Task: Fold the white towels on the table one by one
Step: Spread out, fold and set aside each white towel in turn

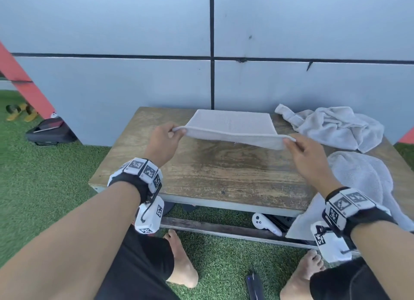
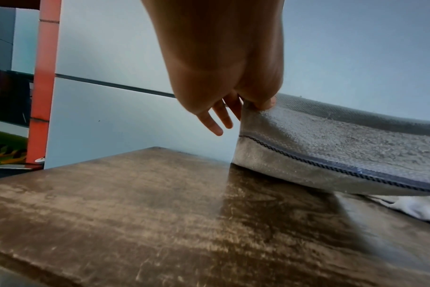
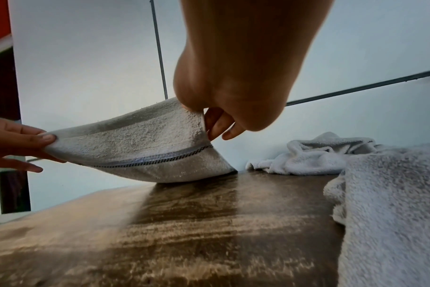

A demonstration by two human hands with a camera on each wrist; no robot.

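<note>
A white towel [image 1: 233, 126] with a dark stitched stripe [image 2: 331, 167] lies at the far middle of the wooden table [image 1: 212, 169]. Its near edge is lifted off the wood. My left hand [image 1: 177, 130] pinches the near left corner [image 2: 255, 108] between thumb and fingers. My right hand [image 1: 289, 141] pinches the near right corner [image 3: 194, 114]. The far part of the towel [image 3: 184, 170] still rests on the table. A crumpled white towel [image 1: 331, 126] lies at the far right. Another towel [image 1: 363, 183] drapes over the table's near right edge.
A grey panelled wall [image 1: 201, 41] stands right behind the table. A white controller [image 1: 264, 224] lies on a shelf under the table. Green turf [image 1: 44, 165] surrounds it, with a dark bag [image 1: 51, 131] and sandals [image 1: 21, 111] at left. Bare feet [image 1: 181, 261] rest below.
</note>
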